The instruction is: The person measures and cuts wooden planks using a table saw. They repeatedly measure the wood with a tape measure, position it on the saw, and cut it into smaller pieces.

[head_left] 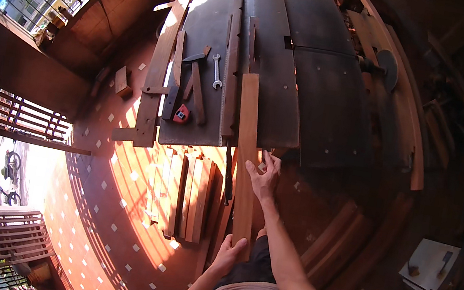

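A long, narrow wooden board (pixel 251 130) lies over the front edge of a dark metal saw table (pixel 321 110), its near end sticking out toward my body. My left hand (pixel 226 253) is closed around that near end, thumb on top. Farther along, my right hand (pixel 265 177) is beside the board's right edge at the table's front. Its thumb touches the board, while the fingers are spread toward the table edge. A straight metal fence (pixel 231 73) runs along the board's left side. The blade is not clearly visible.
Left on the table lie a hammer (pixel 196 89), a wrench (pixel 216 72) and a red tape measure (pixel 181 114). Cut wood pieces (pixel 185 195) are stacked below the front edge. A round disc (pixel 387 70) stands at right. More planks (pixel 344 237) lie on the right floor.
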`<state>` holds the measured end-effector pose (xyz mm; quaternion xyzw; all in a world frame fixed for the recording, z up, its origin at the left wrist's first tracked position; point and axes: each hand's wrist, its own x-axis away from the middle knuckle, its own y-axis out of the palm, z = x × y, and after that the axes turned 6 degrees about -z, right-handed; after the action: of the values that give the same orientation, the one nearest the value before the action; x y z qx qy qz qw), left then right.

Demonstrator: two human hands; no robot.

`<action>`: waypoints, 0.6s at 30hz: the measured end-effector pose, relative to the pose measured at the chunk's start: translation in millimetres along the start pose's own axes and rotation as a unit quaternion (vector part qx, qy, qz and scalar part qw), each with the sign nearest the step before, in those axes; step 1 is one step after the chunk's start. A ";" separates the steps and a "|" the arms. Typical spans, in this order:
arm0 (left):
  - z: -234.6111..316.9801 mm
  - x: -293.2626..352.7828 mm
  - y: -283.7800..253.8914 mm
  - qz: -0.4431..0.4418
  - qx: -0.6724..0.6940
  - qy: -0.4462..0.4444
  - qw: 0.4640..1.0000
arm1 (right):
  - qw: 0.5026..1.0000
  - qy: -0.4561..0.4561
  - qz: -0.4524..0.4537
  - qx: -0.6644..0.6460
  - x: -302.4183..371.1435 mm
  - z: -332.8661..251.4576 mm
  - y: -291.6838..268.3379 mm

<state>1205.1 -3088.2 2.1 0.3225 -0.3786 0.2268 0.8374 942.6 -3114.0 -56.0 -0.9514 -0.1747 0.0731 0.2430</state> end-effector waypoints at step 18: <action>57.7 -48.7 -0.1 0.024 0.144 0.007 0.989 | 1.000 0.026 -0.011 0.001 -117.7 -32.7 53.5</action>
<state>1147.3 -3136.0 -6.8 0.4294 -0.3436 0.3011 0.7790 856.6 -3215.5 -47.3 -0.9507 -0.1785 0.0462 0.2493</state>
